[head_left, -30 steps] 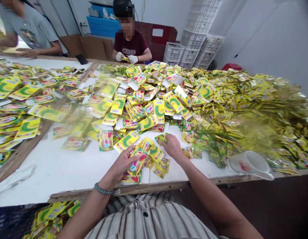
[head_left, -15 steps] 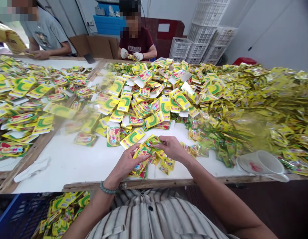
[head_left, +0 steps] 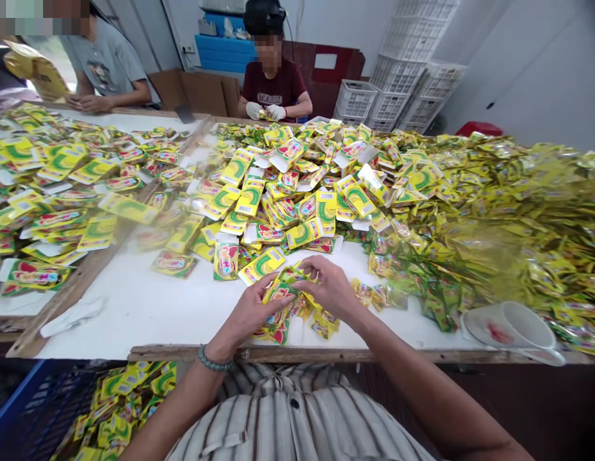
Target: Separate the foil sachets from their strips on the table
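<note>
"What stands at two o'clock?"

"A plain pale wall (head_left: 532,77), with white lattice crates (head_left: 403,67) stacked tall at one."

"And nearer twelve?"

"A dark red panel (head_left: 342,67) bearing a white rectangle (head_left: 325,61), just past twelve. Something blue (head_left: 225,52) sits at eleven — brown cardboard (head_left: 198,89) lower left of it."

"Light?"

"Brightest at ten, a whitish glare."

"Below?"

"The counter (head_left: 148,294), white-topped, edged in worn wood — dark reddish-brown floor (head_left: 532,400) at four."

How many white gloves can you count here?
2: right glove and left glove, both worn by the co-worker in the dark red shirt across the table. Others may be hidden.
</note>
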Action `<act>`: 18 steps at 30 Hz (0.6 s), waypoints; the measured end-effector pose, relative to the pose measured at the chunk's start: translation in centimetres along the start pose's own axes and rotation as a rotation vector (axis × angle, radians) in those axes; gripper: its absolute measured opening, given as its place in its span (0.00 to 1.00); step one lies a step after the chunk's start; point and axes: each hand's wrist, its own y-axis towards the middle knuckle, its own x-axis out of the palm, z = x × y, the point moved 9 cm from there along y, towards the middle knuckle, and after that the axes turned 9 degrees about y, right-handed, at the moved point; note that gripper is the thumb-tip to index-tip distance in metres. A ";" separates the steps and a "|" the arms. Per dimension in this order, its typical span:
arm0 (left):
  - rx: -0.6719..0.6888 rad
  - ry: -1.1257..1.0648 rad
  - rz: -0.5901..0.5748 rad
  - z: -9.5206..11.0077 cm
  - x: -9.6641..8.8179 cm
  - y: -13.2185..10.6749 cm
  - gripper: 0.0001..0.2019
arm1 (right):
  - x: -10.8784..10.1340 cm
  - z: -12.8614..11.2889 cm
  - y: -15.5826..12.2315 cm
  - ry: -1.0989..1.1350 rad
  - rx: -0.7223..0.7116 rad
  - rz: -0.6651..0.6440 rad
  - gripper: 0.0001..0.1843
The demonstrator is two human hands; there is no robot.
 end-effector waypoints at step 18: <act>0.047 -0.063 0.088 -0.1 -1.7 -1.0 0.24 | 1.5 -1.7 -0.8 -0.073 -0.113 0.123 0.12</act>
